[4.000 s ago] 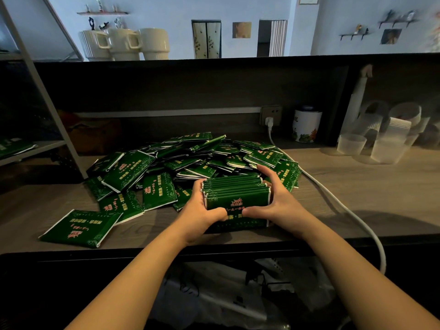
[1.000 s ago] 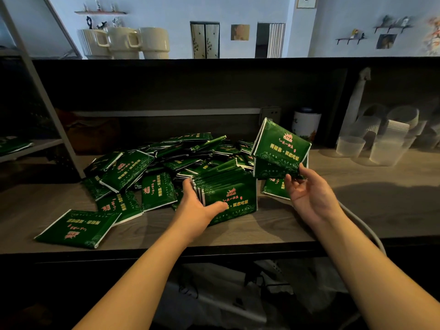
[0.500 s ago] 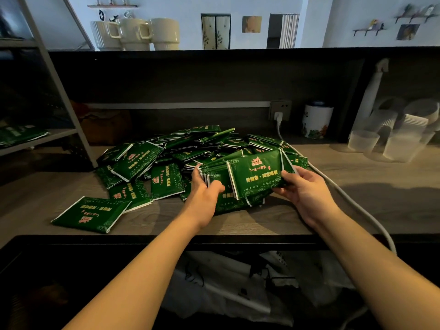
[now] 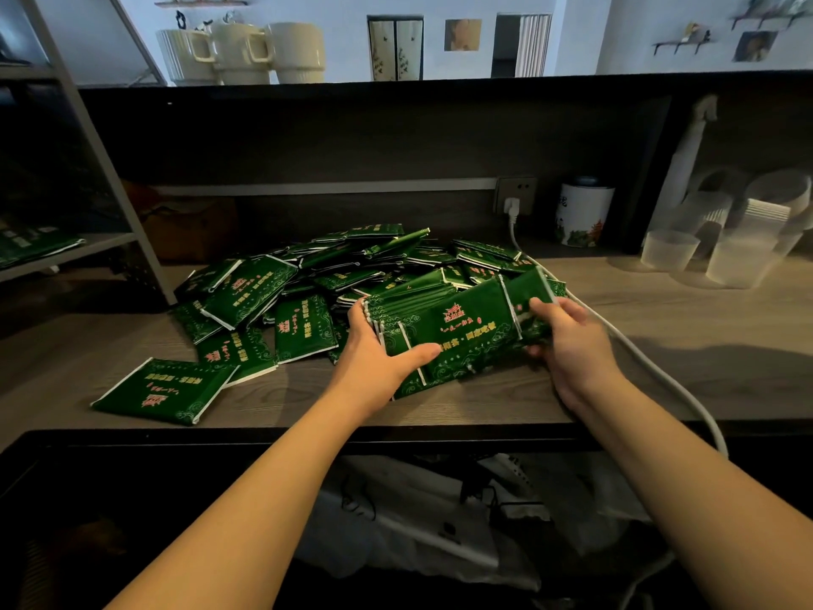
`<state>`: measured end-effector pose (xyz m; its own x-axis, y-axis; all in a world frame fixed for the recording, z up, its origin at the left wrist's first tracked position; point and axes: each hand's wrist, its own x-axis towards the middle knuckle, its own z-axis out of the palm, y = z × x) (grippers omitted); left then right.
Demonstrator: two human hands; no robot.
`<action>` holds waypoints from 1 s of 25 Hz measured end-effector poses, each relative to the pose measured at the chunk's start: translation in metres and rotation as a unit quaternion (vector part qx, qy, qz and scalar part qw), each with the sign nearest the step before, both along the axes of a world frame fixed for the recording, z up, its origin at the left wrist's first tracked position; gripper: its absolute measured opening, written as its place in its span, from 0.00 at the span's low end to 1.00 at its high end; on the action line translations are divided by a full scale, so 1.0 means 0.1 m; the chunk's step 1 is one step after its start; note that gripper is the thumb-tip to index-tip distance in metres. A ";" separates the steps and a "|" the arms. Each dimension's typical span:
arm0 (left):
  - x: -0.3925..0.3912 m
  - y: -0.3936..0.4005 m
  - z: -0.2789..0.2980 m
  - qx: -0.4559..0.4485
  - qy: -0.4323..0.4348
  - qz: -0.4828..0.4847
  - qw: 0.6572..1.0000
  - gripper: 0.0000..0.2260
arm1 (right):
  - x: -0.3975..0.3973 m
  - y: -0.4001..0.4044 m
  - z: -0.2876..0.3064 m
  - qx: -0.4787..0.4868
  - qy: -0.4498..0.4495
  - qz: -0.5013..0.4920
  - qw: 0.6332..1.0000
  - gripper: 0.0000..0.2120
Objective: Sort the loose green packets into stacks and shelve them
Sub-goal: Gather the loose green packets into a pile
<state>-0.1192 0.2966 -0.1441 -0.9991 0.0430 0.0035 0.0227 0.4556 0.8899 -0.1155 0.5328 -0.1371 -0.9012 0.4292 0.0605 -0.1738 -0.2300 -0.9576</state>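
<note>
Stack of green packets (image 4: 457,332): on edge at the front of the wooden counter (image 4: 660,345), gripped at both ends, left hand (image 4: 378,358) with thumb across its face, right hand (image 4: 567,341) curled round the far end. Loose pile (image 4: 334,270): just behind and left. Single packet (image 4: 162,389): flat, apart, near the counter's front edge.

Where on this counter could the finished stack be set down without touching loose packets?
Bare wood lies right of the white cable, before the plastic cups. Another patch sits at the front left corner, left of the lone packet. The middle is crowded: the loose pile and both hands' stack.
</note>
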 end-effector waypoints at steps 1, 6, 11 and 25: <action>0.00 0.00 -0.01 0.002 0.003 0.000 1.000 0.58 | 0.00 0.04 0.02 -0.034 0.013 -0.066 0.997 0.08; -0.01 0.01 -0.02 0.007 0.011 0.007 1.000 0.55 | 0.02 0.23 0.08 -0.258 0.031 -0.136 0.956 0.06; -0.02 0.01 -0.02 0.005 0.007 0.008 1.000 0.55 | 0.06 0.14 0.11 -0.236 0.059 0.037 0.969 0.08; 0.02 0.00 0.00 0.009 0.032 -0.007 0.999 0.64 | 0.05 -0.13 -0.05 0.266 0.009 0.161 0.950 0.21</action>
<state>-0.1174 0.2966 -0.1440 -0.9961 0.0559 0.0680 0.0857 0.4384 0.8947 -0.1101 0.5196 -0.1425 -0.9774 0.0350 0.2087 -0.1944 0.2411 -0.9508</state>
